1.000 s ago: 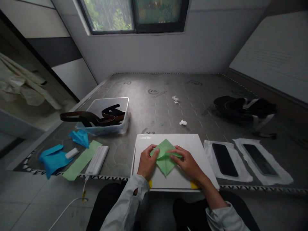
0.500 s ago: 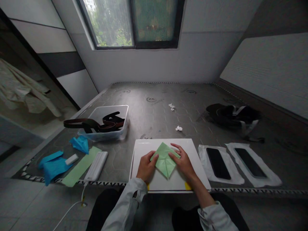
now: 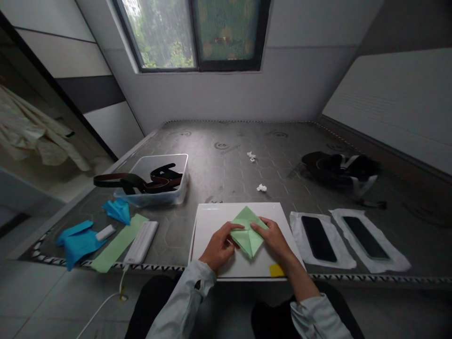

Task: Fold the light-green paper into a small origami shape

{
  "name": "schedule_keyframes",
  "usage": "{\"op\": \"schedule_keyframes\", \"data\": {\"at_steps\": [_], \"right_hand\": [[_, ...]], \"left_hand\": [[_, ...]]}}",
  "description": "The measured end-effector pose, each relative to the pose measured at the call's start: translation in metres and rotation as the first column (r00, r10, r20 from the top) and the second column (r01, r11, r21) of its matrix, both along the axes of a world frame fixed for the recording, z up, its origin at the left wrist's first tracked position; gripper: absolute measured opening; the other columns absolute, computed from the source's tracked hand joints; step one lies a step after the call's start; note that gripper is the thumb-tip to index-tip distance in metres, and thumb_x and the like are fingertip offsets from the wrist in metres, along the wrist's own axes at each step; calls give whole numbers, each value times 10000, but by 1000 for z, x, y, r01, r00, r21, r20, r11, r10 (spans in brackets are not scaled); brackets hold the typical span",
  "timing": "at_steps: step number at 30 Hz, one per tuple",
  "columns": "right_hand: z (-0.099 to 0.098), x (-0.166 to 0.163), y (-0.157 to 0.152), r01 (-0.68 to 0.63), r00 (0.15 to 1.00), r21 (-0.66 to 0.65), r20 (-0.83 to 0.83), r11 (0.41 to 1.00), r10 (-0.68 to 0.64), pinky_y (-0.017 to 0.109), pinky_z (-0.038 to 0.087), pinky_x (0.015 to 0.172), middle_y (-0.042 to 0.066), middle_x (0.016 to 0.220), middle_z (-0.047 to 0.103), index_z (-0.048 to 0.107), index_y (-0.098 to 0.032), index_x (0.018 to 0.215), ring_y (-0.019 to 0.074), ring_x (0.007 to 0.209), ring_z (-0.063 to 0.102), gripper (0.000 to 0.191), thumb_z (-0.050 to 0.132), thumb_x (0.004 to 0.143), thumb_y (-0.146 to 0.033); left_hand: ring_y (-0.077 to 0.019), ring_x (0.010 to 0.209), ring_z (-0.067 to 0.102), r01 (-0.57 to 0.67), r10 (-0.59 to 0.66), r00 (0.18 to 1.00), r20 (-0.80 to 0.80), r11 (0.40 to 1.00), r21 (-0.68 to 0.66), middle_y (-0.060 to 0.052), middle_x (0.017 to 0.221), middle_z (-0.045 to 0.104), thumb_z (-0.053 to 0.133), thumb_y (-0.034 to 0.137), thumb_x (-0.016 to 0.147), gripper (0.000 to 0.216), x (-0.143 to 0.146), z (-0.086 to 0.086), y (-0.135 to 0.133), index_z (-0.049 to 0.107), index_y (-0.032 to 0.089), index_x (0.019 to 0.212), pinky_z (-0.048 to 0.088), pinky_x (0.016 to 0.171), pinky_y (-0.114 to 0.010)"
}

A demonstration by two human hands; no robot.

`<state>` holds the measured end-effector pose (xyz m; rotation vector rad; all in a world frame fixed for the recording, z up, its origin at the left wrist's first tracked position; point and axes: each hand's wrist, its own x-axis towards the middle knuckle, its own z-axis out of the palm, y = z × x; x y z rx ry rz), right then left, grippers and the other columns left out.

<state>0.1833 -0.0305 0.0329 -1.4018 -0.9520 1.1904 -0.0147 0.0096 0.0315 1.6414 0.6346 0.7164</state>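
A light green sheet of origami paper (image 3: 249, 235), folded into a diamond with creases meeting near its middle, is held just over a white box (image 3: 208, 216). My left hand (image 3: 219, 246) pinches its left corner, with the index finger on top and the thumb tucked by the lower left edge. On the right side, my right hand (image 3: 276, 238) grips the paper, its thumb pressed on the face near the centre and its other fingers behind, mostly hidden. A yellow patch (image 3: 276, 270) shows at the box's front edge.
Left: a clear plastic bin (image 3: 181, 188) with belts, blue folded paper (image 3: 79, 245), a green strip (image 3: 120, 245) and a white power strip (image 3: 141, 242) with its cable. Right: two phones (image 3: 319, 239) on white wrappers and a dark cap-like bag (image 3: 339, 172). Crumpled tissue (image 3: 262, 188) lies beyond the box.
The green paper has shifted slightly right and turned. My left index finger has moved onto its left corner, and my right thumb has slid towards its centre.
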Motion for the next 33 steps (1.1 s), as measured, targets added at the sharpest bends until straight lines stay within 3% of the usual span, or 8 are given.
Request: {"op": "schedule_keyframes", "data": {"at_steps": [5, 13, 18, 24, 26, 28, 30, 33], "right_hand": [[2, 4, -2, -44, 999, -12, -7, 999, 44, 260, 480, 581, 47, 824, 729, 707, -139, 997, 189, 662, 638, 397, 710, 739, -441], [4, 3, -3, -107, 988, 9, 110, 994, 106, 267, 476, 658, 35, 851, 724, 712, -137, 950, 202, 731, 638, 341, 678, 764, -421], [4, 0, -3, -184, 977, 25, 116, 983, 180, 282, 476, 700, 48, 889, 712, 706, -141, 959, 215, 790, 629, 353, 673, 773, -439], [6, -2, -2, -72, 970, -11, -235, 997, 68, 312, 492, 667, 49, 817, 704, 621, -209, 1025, 216, 721, 647, 539, 438, 842, -682], [3, -3, -1, -54, 945, -4, -324, 999, 50, 329, 503, 680, 58, 795, 701, 617, -208, 979, 220, 723, 655, 525, 422, 851, -679], [0, -7, 1, -87, 950, 57, -297, 995, 100, 340, 509, 776, 64, 954, 701, 617, -224, 1001, 227, 862, 658, 400, 608, 804, -572], [-1, -13, 2, -166, 958, 129, -213, 978, 190, 347, 477, 914, 59, 1194, 629, 598, -263, 1100, 229, 1079, 598, 448, 758, 719, -434], [2, -25, 1, -316, 939, 163, -85, 935, 333, 372, 403, 1037, 67, 1329, 541, 543, -278, 1233, 220, 1244, 491, 545, 754, 738, -366]], "left_hand": [[-150, 742, 623, -68, 72, 996, -44, 995, 76, -75, 1106, 598, 631, 221, 775, 300, 2, 0, 0, 647, 208, 1074, 501, 606, -228], [-131, 618, 630, -201, 197, 979, -44, 967, -157, -42, 884, 654, 614, 441, 819, 313, 6, -8, 3, 646, 156, 943, 554, 579, -251], [-140, 624, 633, -289, 297, 955, 3, 932, -221, 5, 782, 645, 623, 437, 818, 387, 8, -12, 3, 516, 212, 1115, 508, 501, -207], [-99, 549, 550, -348, 360, 933, 22, 914, -210, 52, 686, 608, 600, 392, 852, 325, 7, -13, 5, 454, 244, 1101, 406, 498, -170], [-86, 530, 513, -315, 340, 938, 70, 917, -244, 62, 680, 578, 586, 384, 862, 279, 6, -13, 6, 459, 240, 1065, 383, 494, -167], [-86, 550, 505, -236, 260, 962, 87, 947, -218, 54, 694, 569, 581, 364, 866, 217, 6, -12, 5, 501, 221, 1008, 383, 514, -173], [-106, 615, 543, -140, 148, 988, 49, 981, -134, 23, 740, 609, 577, 331, 866, 154, 7, -11, 4, 562, 198, 944, 416, 572, -196], [-184, 866, 610, -63, 62, 998, 8, 997, 37, -48, 927, 670, 623, 290, 829, 133, 11, -9, -1, 650, 191, 913, 468, 791, -276]]}}
